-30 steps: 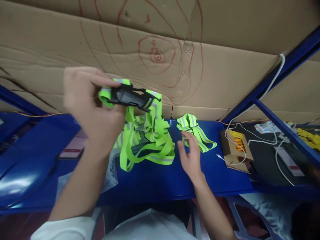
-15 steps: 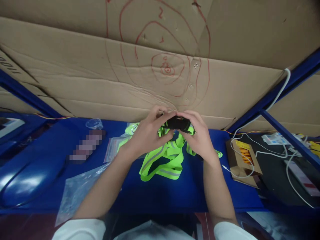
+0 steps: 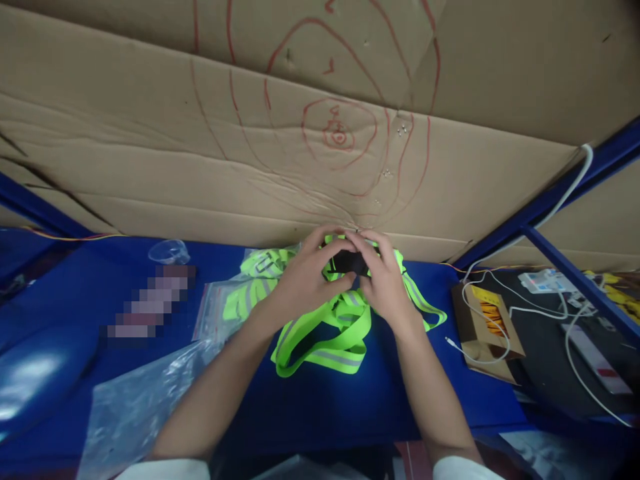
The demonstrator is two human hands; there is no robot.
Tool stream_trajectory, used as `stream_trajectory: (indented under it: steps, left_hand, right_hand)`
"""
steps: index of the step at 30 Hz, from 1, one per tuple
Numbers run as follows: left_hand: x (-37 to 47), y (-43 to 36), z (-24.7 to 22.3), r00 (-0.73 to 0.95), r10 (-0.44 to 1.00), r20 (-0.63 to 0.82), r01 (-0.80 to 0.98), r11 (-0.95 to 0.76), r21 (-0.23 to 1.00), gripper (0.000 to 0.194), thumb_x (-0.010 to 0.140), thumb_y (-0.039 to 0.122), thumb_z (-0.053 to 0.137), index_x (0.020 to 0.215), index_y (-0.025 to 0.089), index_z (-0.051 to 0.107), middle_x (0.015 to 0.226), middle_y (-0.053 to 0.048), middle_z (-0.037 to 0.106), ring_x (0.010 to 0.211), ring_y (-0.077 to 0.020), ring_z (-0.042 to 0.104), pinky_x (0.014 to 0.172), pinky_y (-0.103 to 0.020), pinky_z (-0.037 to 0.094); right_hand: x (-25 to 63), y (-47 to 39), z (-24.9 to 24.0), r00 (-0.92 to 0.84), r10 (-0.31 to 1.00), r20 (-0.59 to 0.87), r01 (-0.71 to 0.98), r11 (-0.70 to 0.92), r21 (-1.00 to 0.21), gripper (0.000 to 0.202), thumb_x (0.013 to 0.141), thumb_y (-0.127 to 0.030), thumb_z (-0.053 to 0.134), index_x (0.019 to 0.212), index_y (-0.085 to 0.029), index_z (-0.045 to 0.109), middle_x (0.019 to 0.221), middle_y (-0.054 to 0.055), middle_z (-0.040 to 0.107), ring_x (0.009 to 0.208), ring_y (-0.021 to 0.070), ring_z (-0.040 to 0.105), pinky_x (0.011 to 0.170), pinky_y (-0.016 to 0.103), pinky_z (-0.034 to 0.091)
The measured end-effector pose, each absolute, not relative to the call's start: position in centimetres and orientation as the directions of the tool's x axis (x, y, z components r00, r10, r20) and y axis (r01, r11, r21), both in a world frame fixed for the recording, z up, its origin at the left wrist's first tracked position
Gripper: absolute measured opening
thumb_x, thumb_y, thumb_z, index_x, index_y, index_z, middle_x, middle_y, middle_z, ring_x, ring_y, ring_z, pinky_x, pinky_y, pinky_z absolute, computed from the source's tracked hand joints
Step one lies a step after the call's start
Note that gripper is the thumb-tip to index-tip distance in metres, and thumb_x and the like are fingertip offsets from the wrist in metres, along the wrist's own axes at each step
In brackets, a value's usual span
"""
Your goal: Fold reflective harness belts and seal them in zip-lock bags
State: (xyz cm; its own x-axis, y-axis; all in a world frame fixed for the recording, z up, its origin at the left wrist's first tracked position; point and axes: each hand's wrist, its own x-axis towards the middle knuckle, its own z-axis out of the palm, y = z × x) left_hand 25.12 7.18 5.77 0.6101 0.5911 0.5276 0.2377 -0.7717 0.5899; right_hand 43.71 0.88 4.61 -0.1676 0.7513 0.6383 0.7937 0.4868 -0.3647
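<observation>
My left hand (image 3: 307, 280) and my right hand (image 3: 384, 277) meet at the back of the blue table, fingers curled round a black piece (image 3: 344, 263). It sits among neon yellow-green reflective straps (image 3: 320, 357) with a grey stripe; its exact kind is partly hidden by my fingers. A strap loop lies on the table below my hands, and another strap end (image 3: 434, 320) trails out past my right wrist. More folded straps (image 3: 265, 263) lie left of my left hand, next to clear plastic bags (image 3: 145, 387).
A cardboard panel (image 3: 150, 180) with red rings drawn on it stands behind the table (image 3: 350, 400). On the left is a small clear cup (image 3: 169, 251). To the right are an open cardboard box (image 3: 467, 327) with orange packets, a white cable (image 3: 543, 310) and a blue frame bar (image 3: 575, 260).
The fingers of my right hand have shifted left over the black piece, which is now more covered. More strap shows right of my right hand. The camera view has moved slightly.
</observation>
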Motion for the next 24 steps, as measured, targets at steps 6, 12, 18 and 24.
stream_trajectory:
  steps: [6, 12, 18, 24]
  left_hand:
    - [25.1, 7.0, 5.3, 0.617, 0.676, 0.402, 0.385, -0.705, 0.596, 0.028, 0.087, 0.027, 0.075, 0.113, 0.027, 0.065, 0.132, -0.002, 0.056, 0.117, -0.0226, 0.065, 0.103, -0.04, 0.053]
    - [26.6, 5.3, 5.0, 0.68, 0.683, 0.267, 0.592, -0.726, 0.35, 0.042, 0.096, 0.041, 0.068, 0.134, 0.029, 0.055, 0.128, -0.006, 0.061, 0.105, -0.0277, 0.07, 0.08, -0.039, 0.06]
    - [25.4, 6.0, 4.9, 0.67, 0.703, 0.239, 0.616, -0.706, 0.349, 0.076, 0.098, 0.028, 0.064, 0.162, 0.028, 0.023, 0.137, -0.014, 0.063, 0.111, -0.0326, 0.07, 0.089, -0.045, 0.059]
    - [19.5, 9.6, 8.1, 0.143, 0.784, 0.604, 0.373, -0.608, 0.701, 0.038, 0.093, 0.018, 0.062, 0.131, 0.019, 0.065, 0.109, -0.002, 0.073, 0.092, -0.0171, 0.071, 0.087, -0.034, 0.061]
  right_hand:
    - [45.6, 1.3, 4.0, -0.324, 0.796, 0.512, 0.843, 0.488, -0.225, 0.093, 0.078, 0.008, 0.043, 0.161, -0.034, 0.038, 0.147, 0.008, 0.054, 0.135, 0.0281, 0.05, 0.113, 0.051, 0.046]
    - [48.4, 0.9, 4.8, -0.285, 0.849, 0.445, 0.905, 0.392, -0.167, 0.087, 0.077, 0.008, 0.044, 0.154, -0.033, 0.051, 0.159, 0.0, 0.051, 0.138, 0.0293, 0.047, 0.112, 0.054, 0.042]
    - [52.2, 0.3, 5.2, -0.043, 0.825, 0.563, 0.864, 0.314, -0.394, 0.059, 0.088, -0.005, 0.047, 0.14, -0.027, 0.063, 0.139, 0.005, 0.069, 0.128, 0.025, 0.062, 0.112, 0.05, 0.047]
    - [57.9, -0.1, 6.9, 0.645, 0.379, 0.664, 0.593, 0.301, -0.747, 0.05, 0.093, -0.033, 0.05, 0.141, -0.018, 0.052, 0.144, 0.017, 0.061, 0.128, 0.0263, 0.064, 0.1, 0.043, 0.055]
